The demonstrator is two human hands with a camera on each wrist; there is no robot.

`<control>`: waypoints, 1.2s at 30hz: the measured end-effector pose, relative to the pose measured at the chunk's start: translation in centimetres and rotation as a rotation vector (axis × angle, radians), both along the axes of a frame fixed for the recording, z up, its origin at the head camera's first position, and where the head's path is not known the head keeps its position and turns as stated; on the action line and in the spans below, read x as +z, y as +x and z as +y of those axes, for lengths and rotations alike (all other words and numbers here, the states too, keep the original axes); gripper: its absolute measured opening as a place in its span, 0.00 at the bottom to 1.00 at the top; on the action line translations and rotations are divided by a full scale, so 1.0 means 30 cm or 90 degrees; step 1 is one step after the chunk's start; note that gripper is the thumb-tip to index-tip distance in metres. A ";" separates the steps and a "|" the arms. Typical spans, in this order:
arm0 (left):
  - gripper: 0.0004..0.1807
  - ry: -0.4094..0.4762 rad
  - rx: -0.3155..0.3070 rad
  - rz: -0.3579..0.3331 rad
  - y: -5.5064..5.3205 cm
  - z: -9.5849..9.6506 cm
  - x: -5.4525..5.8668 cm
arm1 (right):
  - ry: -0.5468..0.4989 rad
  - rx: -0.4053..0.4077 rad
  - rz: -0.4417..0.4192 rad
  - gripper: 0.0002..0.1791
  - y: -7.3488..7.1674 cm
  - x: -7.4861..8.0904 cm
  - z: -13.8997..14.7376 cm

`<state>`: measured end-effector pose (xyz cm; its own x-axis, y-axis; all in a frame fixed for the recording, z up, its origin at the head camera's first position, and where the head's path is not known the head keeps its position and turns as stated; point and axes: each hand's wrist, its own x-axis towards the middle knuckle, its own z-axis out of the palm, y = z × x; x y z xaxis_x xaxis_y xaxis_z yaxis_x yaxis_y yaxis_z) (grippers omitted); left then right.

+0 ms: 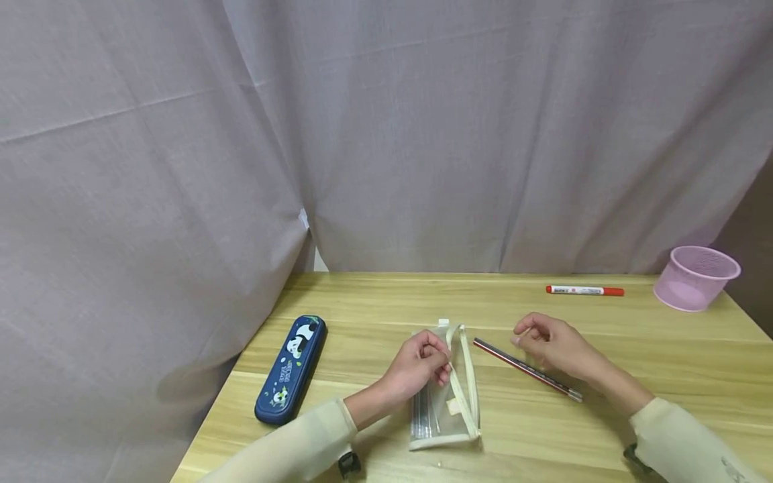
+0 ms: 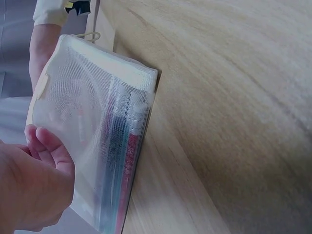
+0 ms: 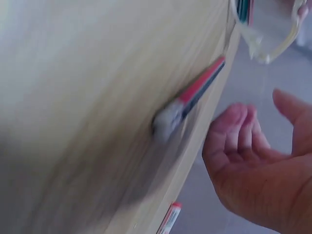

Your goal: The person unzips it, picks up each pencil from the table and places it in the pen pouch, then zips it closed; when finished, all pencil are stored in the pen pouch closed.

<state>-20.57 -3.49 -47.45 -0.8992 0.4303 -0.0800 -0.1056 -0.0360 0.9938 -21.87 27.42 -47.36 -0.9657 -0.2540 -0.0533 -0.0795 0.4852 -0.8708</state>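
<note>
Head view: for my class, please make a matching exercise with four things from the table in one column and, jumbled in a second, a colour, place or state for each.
Column one
1. Panda case
2. Marker
3. Mesh cup
4. Zip pouch

Column two
A. White barrel with red ends
B. See-through with pale trim, its edge pinched by the left hand
C. Pink, farthest right of the four
D. Dark blue, farthest left of the four

Right pairs: 1-D, 2-A, 3-C, 4-B
</note>
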 end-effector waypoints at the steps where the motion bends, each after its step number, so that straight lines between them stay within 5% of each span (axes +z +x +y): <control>1: 0.04 -0.001 -0.002 0.000 0.000 0.001 0.000 | -0.001 0.019 -0.011 0.20 -0.009 -0.004 0.016; 9: 0.05 0.006 -0.001 -0.006 0.001 0.007 0.005 | -0.009 0.190 -0.081 0.21 -0.087 -0.039 0.116; 15: 0.05 0.010 0.000 -0.005 0.001 0.013 0.006 | -0.073 0.265 -0.133 0.23 -0.118 -0.061 0.160; 23: 0.05 0.005 0.000 -0.001 -0.005 0.009 0.000 | -0.074 0.310 -0.120 0.21 -0.125 -0.063 0.152; 36: 0.04 0.013 -0.003 0.001 -0.007 0.007 -0.005 | -0.023 0.272 -0.110 0.19 -0.117 -0.050 0.135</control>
